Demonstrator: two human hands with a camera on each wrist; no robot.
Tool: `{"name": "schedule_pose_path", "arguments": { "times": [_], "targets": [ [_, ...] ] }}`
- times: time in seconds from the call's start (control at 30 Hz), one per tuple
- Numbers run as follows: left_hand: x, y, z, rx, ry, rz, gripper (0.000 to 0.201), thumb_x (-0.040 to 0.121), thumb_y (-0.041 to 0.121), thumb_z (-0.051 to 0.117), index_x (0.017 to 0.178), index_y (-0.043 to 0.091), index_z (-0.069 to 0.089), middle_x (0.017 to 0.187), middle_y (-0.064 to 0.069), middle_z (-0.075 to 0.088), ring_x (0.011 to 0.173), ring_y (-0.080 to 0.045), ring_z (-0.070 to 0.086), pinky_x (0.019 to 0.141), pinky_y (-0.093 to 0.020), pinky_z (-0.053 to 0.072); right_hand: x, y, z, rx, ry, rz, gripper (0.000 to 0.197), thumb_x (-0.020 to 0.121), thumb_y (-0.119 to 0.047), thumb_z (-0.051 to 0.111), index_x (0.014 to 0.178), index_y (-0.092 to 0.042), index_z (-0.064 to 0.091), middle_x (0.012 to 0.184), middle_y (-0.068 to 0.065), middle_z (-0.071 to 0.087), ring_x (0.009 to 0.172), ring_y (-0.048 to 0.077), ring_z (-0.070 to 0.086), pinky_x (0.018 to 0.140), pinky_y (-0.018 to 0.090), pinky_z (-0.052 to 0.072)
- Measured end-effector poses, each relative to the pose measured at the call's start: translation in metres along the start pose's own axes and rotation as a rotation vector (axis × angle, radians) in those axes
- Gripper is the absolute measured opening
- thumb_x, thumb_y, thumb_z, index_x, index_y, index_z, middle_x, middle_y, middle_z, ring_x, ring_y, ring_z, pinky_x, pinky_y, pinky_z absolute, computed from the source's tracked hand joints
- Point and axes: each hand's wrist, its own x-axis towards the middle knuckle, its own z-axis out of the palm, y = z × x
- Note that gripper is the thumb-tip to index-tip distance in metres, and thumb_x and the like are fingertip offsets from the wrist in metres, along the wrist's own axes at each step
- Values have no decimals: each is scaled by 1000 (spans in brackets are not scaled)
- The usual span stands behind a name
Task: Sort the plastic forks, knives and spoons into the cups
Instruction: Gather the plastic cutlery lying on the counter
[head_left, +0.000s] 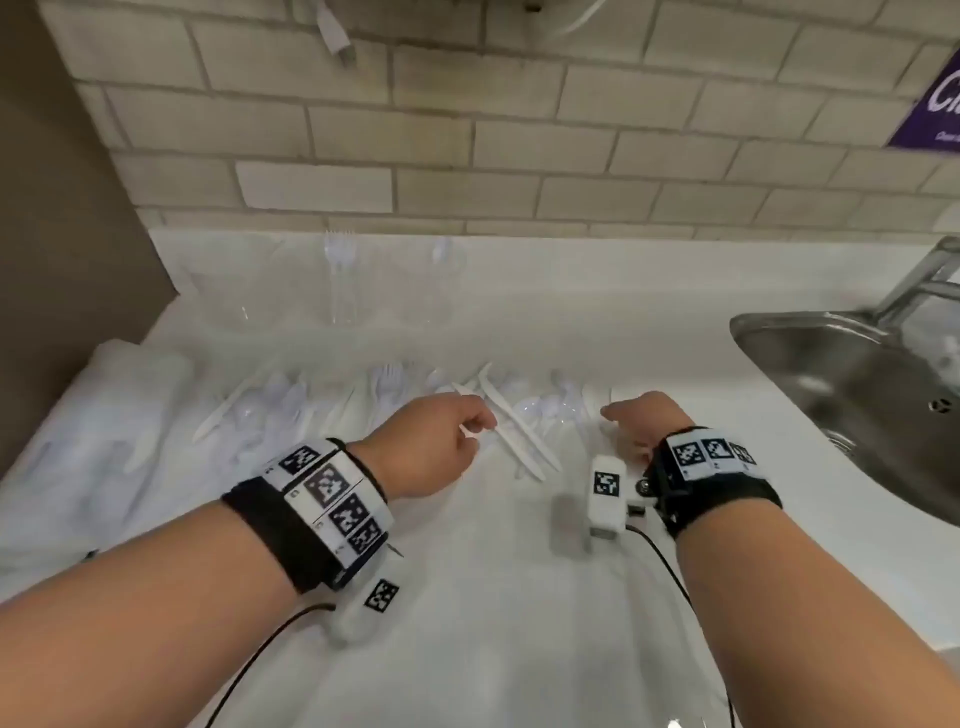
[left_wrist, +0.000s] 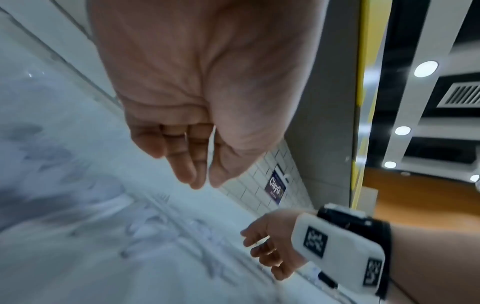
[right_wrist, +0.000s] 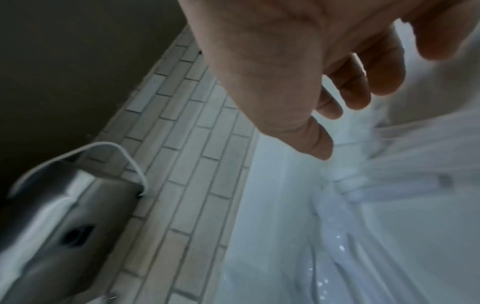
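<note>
Three clear cups stand in a row at the back of the white counter; the middle one holds a fork, and the right one holds a clear utensil. Several white and clear plastic forks, knives and spoons lie in a band across the counter. My left hand hovers at two white knives, fingers loosely curled with the thumb close to them and nothing seen between. My right hand hangs relaxed over clear spoons, gripping nothing.
A steel sink with a faucet takes up the right side. A crumpled clear plastic bag lies at the counter's left end against a brown wall. A tiled wall runs behind the cups, with a dispenser mounted on it.
</note>
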Motion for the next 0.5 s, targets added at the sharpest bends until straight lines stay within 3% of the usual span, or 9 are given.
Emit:
{"name": "schedule_pose_path", "arguments": {
  "times": [0.07, 0.13, 0.17, 0.23, 0.3, 0.4, 0.5],
  "targets": [
    [16, -2, 9, 100, -65, -60, 33, 93, 19, 50, 126, 23, 55, 129, -1, 51, 106, -14, 52, 91, -21, 40, 1, -3, 2, -34, -27, -11, 7, 94, -24, 55, 94, -18, 52, 102, 8, 49, 90, 21, 47, 82, 35, 45],
    [27, -2, 16, 229, -159, -139, 39, 93, 21, 49, 132, 26, 48, 138, -6, 44, 121, -26, 46, 101, -38, 40, 8, -7, 6, -47, -58, -16, 22, 96, -23, 51, 75, -23, 46, 104, 6, 46, 87, 19, 47, 74, 30, 43],
    [33, -3, 18, 286, -184, -162, 42, 92, 22, 48, 134, 29, 45, 141, -7, 42, 126, -29, 42, 103, -41, 39, 11, -10, 9, -62, -71, -24, 30, 97, -22, 49, 69, -25, 40, 104, 5, 45, 80, 18, 48, 68, 27, 43],
    [41, -3, 20, 331, -220, -199, 46, 92, 21, 46, 136, 31, 42, 144, -6, 39, 130, -31, 38, 104, -43, 36, 13, -15, 13, -113, -77, -50, 36, 98, -20, 46, 65, -26, 33, 104, 6, 43, 69, 16, 45, 56, 20, 39],
    [47, -2, 19, 298, -246, -199, 46, 92, 19, 44, 137, 29, 42, 146, -5, 38, 130, -30, 39, 105, -44, 36, 10, -22, 17, -185, -97, -77, 38, 99, -19, 44, 64, -24, 31, 97, 6, 44, 70, 17, 44, 54, 16, 34],
    [53, -2, 17, 183, -290, -170, 47, 92, 10, 41, 138, 22, 44, 141, -8, 45, 122, -27, 49, 100, -35, 42, 4, -35, 22, -246, -134, -83, 37, 101, -21, 40, 64, -20, 37, 71, 2, 44, 60, 14, 43, 54, 21, 36],
    [56, -2, 12, 96, -274, -180, 46, 94, 4, 39, 139, 15, 43, 140, -8, 49, 125, -24, 49, 98, -27, 39, -1, -44, 29, -318, -186, -78, 42, 99, -38, 40, 69, -11, 50, 64, 5, 52, 57, 21, 50, 57, 27, 38]
  ]
}}
